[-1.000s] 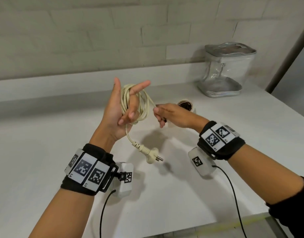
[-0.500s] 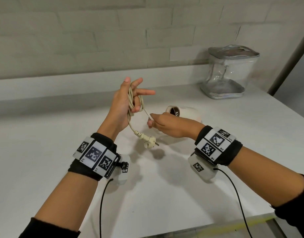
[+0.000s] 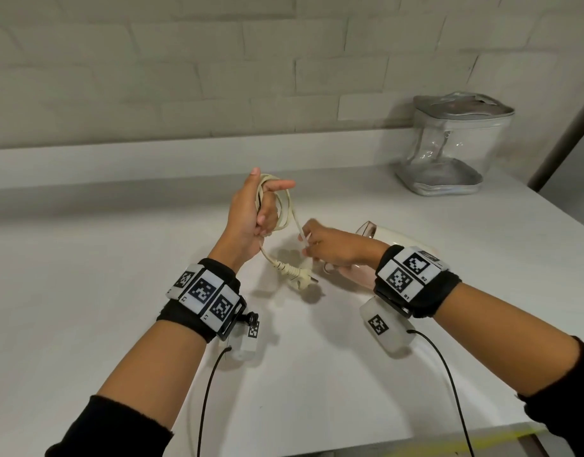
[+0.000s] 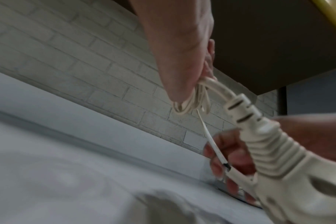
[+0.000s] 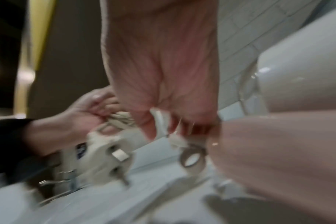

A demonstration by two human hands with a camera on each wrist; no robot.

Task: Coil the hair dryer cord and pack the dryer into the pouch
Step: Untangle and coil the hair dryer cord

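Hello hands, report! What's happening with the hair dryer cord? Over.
Left hand grips coiled cord, plug dangling. Right hand pinches cord near dryer. Pouch waits by wall. Nothing blocking.

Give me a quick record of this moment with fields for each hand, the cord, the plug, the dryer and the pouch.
left hand: raised, grips the coiled loops
cord: cream, looped round the left hand
right hand: pinches the cord strand leading toward the dryer
plug: hangs free below the left hand
hair dryer: lies on the counter behind the right hand
pouch: clear, stands at the back right; whether zipped, cannot tell
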